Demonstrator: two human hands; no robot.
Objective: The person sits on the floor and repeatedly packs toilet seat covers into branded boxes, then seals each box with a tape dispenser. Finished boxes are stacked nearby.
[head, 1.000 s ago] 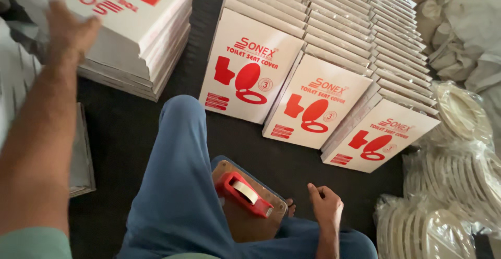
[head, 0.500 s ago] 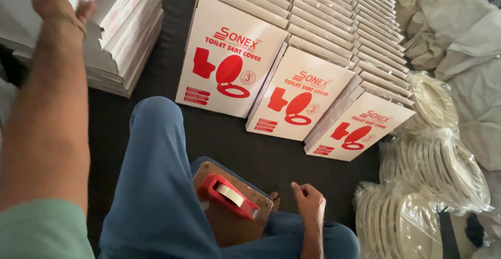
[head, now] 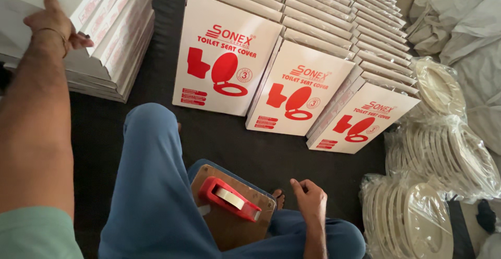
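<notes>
A dark floor (head: pixel 250 144) ran through the middle of the frame, dim and matte under soft, low light. Rows of upright white cartons (head: pixel 334 13) filled the upper centre. Pale crumpled sheeting (head: pixel 459 13) lay at upper right, and plastic-wrapped cream seat covers (head: pixel 417 222) were heaped at lower right.

Dim, soft light; dark, shadowed floor (head: pixel 130 118)

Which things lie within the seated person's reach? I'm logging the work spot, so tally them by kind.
Red tape dispenser: 1
Brown wooden board: 1
Rows of upright white-and-red cardboard boxes: 3
Stack of flat white cardboard boxes, under the left hand: 1
Total: 6
</notes>
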